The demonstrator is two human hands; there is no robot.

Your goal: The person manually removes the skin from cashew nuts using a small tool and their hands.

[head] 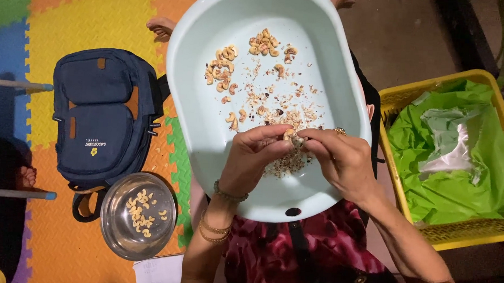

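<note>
Foam puzzle mats (70, 26) in orange, yellow, blue and green cover the floor. One cashew nut (292, 137) sits pinched between two hands: left hand (251, 158) and right hand (342, 159), fingertips pressed together on it, above the near end of one pale oval basin (191, 99). Nut too hidden to judge its axis. Basin's long axis runs away from the person; roughly two dozen loose cashews (224, 72) inside. Alongside: one steel bowl (112, 220), one navy backpack (103, 115), one yellow crate (474, 230).

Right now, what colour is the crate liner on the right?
Bright green, a crumpled plastic liner inside the yellow crate; head view shows it.
</note>
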